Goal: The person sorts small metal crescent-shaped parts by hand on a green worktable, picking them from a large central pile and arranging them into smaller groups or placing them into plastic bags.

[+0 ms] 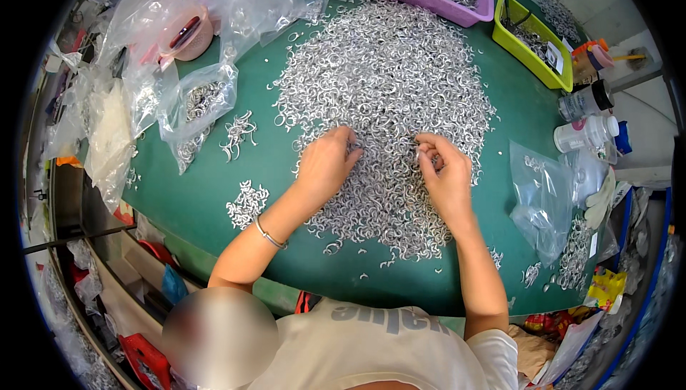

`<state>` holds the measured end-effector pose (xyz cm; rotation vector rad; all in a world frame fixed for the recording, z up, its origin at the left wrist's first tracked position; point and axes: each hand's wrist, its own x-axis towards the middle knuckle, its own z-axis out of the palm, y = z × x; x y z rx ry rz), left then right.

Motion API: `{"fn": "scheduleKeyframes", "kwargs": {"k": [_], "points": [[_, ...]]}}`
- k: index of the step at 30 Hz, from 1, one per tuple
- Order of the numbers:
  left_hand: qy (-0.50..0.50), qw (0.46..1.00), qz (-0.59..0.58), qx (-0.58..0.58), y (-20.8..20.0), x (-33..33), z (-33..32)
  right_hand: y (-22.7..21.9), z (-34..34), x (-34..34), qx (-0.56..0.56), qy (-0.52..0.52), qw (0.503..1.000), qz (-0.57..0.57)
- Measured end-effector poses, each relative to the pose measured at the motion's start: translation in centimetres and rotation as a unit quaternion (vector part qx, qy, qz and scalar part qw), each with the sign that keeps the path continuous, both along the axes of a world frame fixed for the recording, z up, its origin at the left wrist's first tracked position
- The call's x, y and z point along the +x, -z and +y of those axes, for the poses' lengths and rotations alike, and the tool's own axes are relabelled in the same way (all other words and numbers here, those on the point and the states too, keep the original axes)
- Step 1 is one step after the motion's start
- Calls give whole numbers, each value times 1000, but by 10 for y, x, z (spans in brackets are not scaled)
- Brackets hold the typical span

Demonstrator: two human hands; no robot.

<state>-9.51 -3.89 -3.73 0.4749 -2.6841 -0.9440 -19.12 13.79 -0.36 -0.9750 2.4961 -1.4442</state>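
Note:
A broad heap of small silver curved metal pieces, many of them open rings, spreads over the green table. My left hand rests at the heap's left side with fingers curled down and closed; what is between the fingertips, if anything, is hidden. Over the right part of the heap, my right hand has thumb and forefinger closed in a pinch. Whatever lies in that pinch is too small to make out. Left of my left forearm sits a small pile of the same silver pieces, and a looser cluster lies above it.
A purple tray and a yellow-green tray of metal pieces stand at the back. Clear plastic bags crowd the left, near a pink basket. Bottles and another plastic bag occupy the right edge.

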Motion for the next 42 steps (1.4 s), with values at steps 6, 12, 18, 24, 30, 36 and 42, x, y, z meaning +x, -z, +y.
{"fn": "scheduleKeyframes", "kwargs": {"k": [6, 12, 18, 24, 30, 36, 42], "points": [[6, 726, -83, 683, -21, 9, 8, -17, -6, 18, -52, -82, 985, -143], [-124, 540, -105, 826, -26, 22, 38, -19, -23, 11, -14, -104, 991, -87], [-36, 513, -68, 855, -19, 26, 40, 18, -49, 1, 119, -42, 963, 237], [-69, 597, -24, 799, -18, 28, 38, -1, -29, 1, 41, -23, 996, 81], [-94, 513, 6, 853, -22, 21, 36, -25, -30, 0, 39, -154, 983, -91], [-67, 574, -11, 816, -21, 9, 28, 16, -76, -61, 100, 26, 964, 243], [-95, 553, 30, 827, -24, 11, 27, 9, -68, -44, 6, -16, 983, 180]]}}
